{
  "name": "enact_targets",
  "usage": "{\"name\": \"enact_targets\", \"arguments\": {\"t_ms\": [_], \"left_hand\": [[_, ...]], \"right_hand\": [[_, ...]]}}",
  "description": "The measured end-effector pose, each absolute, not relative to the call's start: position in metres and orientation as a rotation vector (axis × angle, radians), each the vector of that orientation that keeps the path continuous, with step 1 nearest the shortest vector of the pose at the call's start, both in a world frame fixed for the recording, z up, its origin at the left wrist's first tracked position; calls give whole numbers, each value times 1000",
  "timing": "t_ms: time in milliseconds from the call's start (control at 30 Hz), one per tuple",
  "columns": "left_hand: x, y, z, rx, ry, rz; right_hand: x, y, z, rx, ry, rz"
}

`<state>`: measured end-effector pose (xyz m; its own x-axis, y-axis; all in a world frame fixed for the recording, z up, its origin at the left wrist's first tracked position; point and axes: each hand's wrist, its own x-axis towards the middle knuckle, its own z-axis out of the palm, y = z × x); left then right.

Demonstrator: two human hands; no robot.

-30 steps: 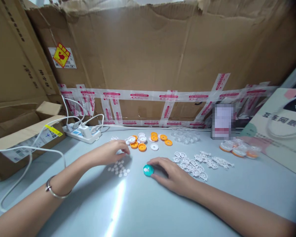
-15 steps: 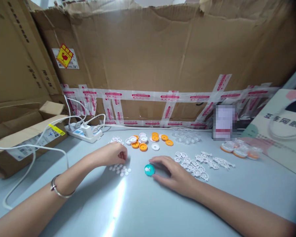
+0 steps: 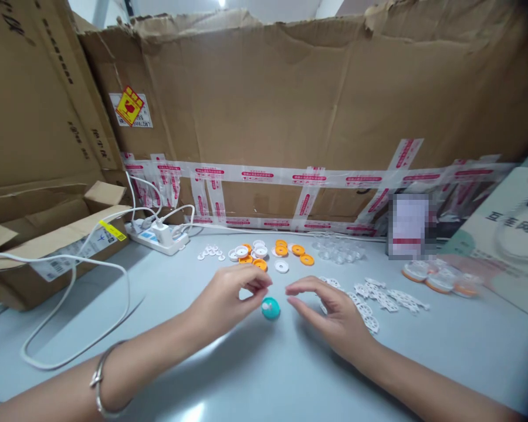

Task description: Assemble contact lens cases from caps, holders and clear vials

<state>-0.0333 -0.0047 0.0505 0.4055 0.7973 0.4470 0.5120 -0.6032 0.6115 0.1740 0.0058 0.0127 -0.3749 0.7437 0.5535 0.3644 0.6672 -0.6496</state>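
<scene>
A round teal piece with a small white part on it lies on the table between my hands. My left hand is just left of and above it, thumb and fingertips pinched together. Whatever is in that pinch is hidden or too small to make out. To the right of the teal piece, my right hand is open, thumb and forefinger apart, touching nothing. White spoked wheel pieces lie partly behind that hand. The small white discs seen earlier are hidden by my left hand and forearm.
Behind my hands lie orange rings, white rings, small white pieces and clear plastic pieces. Orange-and-white assembled rounds sit at the right. A power strip, looping white cable and open carton occupy the left.
My left hand has moved right, from the small white discs to beside the teal piece. My right hand has drawn away from that piece to the right. The view has shifted slightly.
</scene>
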Motion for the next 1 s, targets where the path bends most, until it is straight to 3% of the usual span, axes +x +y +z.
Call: {"name": "enact_targets", "arguments": {"t_ms": [133,333,500,733,1000], "left_hand": [[-15,-14,41,2132,997,1277],[-11,-11,30,2052,947,1329],[-25,-5,33,2101,1091,1155],[-38,10,18,2274,1292,596],[-31,9,13,2284,1281,580]], "right_hand": [[165,0,12,-850,-1885,628],[163,0,9,-832,-1797,664],[166,9,6,-853,-1914,619],[175,25,-7,-657,-2340,228],[173,22,-5,-591,-2456,11]]}}
